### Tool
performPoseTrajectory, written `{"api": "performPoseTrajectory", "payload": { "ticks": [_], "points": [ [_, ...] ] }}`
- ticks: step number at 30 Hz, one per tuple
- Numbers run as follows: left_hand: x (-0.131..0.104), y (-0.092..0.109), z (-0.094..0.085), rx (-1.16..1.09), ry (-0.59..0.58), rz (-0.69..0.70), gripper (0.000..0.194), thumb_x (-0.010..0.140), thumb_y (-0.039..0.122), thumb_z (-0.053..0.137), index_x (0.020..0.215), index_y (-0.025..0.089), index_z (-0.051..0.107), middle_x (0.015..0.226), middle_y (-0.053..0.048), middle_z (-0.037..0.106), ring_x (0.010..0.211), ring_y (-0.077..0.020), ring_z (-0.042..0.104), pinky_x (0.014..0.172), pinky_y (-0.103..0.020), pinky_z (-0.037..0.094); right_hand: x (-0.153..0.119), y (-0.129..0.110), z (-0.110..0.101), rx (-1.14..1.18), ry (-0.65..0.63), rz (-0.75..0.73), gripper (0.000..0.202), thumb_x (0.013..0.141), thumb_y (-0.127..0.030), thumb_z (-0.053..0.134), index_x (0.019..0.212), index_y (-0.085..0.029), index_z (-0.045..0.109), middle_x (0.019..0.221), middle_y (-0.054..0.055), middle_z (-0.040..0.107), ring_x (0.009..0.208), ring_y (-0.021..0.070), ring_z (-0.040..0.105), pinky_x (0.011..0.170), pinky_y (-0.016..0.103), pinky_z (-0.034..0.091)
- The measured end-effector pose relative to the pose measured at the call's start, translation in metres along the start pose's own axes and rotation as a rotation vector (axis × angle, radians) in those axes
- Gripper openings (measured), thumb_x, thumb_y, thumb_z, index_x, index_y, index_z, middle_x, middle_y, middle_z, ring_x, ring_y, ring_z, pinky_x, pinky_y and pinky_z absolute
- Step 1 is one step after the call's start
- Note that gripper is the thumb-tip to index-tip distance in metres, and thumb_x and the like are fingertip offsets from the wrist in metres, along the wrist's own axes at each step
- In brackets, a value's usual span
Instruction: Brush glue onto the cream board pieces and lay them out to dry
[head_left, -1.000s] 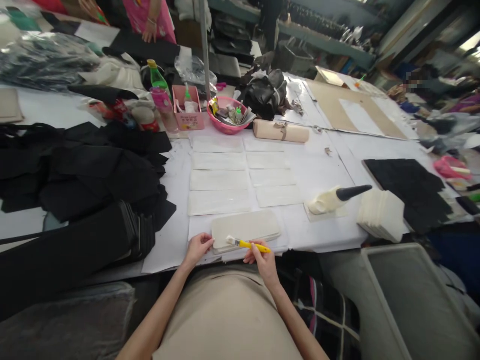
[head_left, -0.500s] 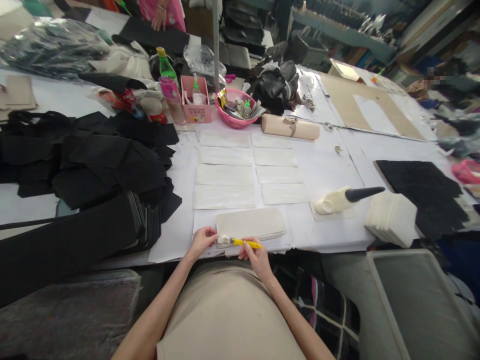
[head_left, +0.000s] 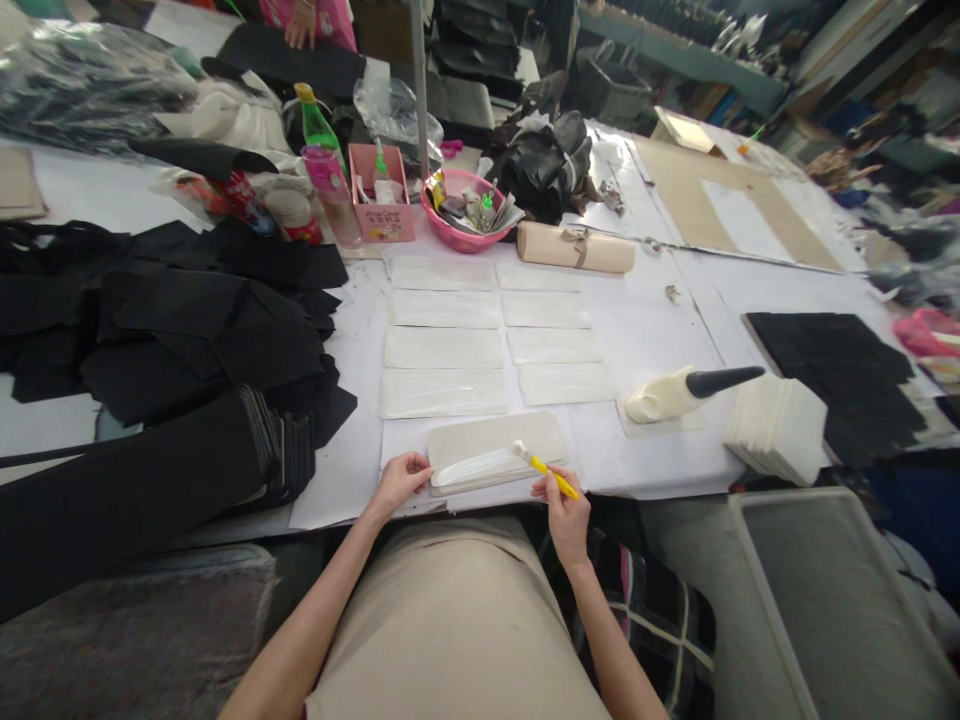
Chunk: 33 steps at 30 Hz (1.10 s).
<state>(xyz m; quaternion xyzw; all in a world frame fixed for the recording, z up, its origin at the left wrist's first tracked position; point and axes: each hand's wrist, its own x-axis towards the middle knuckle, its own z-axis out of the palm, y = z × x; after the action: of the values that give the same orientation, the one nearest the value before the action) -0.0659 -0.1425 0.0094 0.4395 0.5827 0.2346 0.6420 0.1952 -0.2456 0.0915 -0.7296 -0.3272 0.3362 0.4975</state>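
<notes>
A stack of pale rectangular pieces lies at the table's front edge, with a glossy white streak across its top. My right hand grips a yellow-handled brush, whose white-coated bristles touch the top piece right of its middle. At the stack's left end, my left hand pinches the edge of the pieces between thumb and fingers. Behind the stack, several glossy pale strips lie in two columns. To the right is a cream-coated container with a black tapered part sticking out.
Black cut pieces are heaped at the left. A pink bowl, a pink box and a rolled beige sheet stand behind. White pieces are stacked right. A person's hand shows at the far side.
My right hand and the brush have moved right along the top piece, and a glossy white streak now shows there. My left hand has stayed at the left end. The view has shifted slightly.
</notes>
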Motion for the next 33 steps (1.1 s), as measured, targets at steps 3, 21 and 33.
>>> {"api": "performPoseTrajectory", "payload": {
  "ticks": [3, 21, 33],
  "points": [
    [0.0, 0.001, 0.0, 0.0, 0.001, 0.005, 0.027, 0.058, 0.038, 0.072, 0.066, 0.015, 0.058, 0.05, 0.002, 0.059, 0.041, -0.0103, 0.05, 0.042, -0.022, 0.04, -0.015, -0.006, 0.03, 0.095, -0.278, 0.056, 0.033, 0.085, -0.05, 0.058, 0.1, -0.021, 0.062, 0.068, 0.001, 0.067, 0.059, 0.0184, 0.065, 0.057, 0.029, 0.05],
    [0.002, -0.004, 0.0, -0.029, -0.023, 0.003, 0.025, 0.06, 0.034, 0.07, 0.069, 0.015, 0.058, 0.053, 0.003, 0.059, 0.042, -0.0094, 0.049, 0.042, -0.022, 0.04, 0.023, 0.01, 0.01, -0.098, 0.098, -0.101, 0.036, 0.088, -0.05, 0.052, 0.103, -0.017, 0.058, 0.074, 0.003, 0.067, 0.065, 0.0187, 0.066, 0.062, 0.031, 0.051],
    [0.001, -0.001, 0.006, -0.018, 0.029, 0.004, 0.022, 0.057, 0.03, 0.067, 0.071, 0.016, 0.057, 0.051, 0.004, 0.056, 0.042, -0.0094, 0.048, 0.039, -0.02, 0.036, 0.013, 0.006, 0.092, 0.087, -0.32, -0.014, 0.03, 0.089, -0.047, 0.052, 0.101, -0.02, 0.058, 0.071, 0.001, 0.067, 0.061, 0.0183, 0.067, 0.059, 0.03, 0.052]
  ]
}}
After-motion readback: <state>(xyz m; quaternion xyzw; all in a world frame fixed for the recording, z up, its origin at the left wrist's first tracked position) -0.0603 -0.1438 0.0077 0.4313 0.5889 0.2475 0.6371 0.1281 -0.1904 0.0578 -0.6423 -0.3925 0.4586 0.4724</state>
